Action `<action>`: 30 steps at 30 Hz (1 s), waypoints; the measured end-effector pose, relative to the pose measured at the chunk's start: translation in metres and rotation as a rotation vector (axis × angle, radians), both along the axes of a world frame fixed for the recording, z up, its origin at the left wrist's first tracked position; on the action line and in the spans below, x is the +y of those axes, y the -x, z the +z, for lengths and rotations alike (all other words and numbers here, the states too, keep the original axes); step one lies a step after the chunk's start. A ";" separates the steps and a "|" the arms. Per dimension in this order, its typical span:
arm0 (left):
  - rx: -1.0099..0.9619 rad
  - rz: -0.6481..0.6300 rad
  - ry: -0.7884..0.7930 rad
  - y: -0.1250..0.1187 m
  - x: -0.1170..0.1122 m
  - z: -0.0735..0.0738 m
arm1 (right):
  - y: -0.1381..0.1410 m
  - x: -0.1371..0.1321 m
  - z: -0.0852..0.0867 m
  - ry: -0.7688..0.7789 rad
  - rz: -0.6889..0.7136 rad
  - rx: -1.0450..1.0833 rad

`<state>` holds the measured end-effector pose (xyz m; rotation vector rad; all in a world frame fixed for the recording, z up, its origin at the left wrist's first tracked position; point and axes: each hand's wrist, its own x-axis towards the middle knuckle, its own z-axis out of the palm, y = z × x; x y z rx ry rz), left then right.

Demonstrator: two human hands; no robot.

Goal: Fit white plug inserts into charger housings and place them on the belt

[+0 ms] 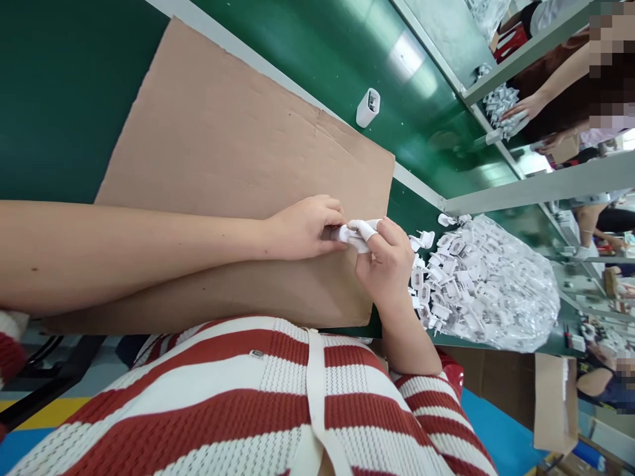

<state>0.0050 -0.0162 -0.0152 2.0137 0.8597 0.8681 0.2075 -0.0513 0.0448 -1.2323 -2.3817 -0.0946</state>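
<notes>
My left hand (pixel 312 227) reaches across the cardboard sheet with thumb and fingers pinched on a small white plastic piece (pixel 341 233). On its other side my right hand (pixel 389 258), with white covers on the fingertips, also closes on this piece. The two hands nearly touch, and the fingers hide most of the piece, so its exact kind does not show. Just right of my right hand lie several loose white plug parts (pixel 440 309), spilling from a clear plastic bag (pixel 538 297) full of them.
A brown cardboard sheet (pixel 238 132) covers part of the green table (pixel 54 86). Beyond it stands a white open-ended charger housing (pixel 366 114). Metal frame bars (pixel 540 187) cross at right. A co-worker's hand (pixel 528 107) rests by a heap of white parts.
</notes>
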 end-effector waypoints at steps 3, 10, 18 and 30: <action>0.003 0.021 -0.008 -0.001 -0.001 0.001 | -0.001 -0.001 -0.001 0.038 -0.034 0.008; 0.020 0.044 -0.037 -0.003 -0.005 0.003 | -0.005 0.006 -0.005 0.189 -0.033 0.109; -0.042 0.174 -0.173 0.000 -0.015 0.029 | -0.074 0.034 0.004 0.291 -0.400 0.077; 0.046 0.307 -0.322 0.013 -0.030 0.080 | -0.114 0.054 -0.008 0.471 -0.657 -0.087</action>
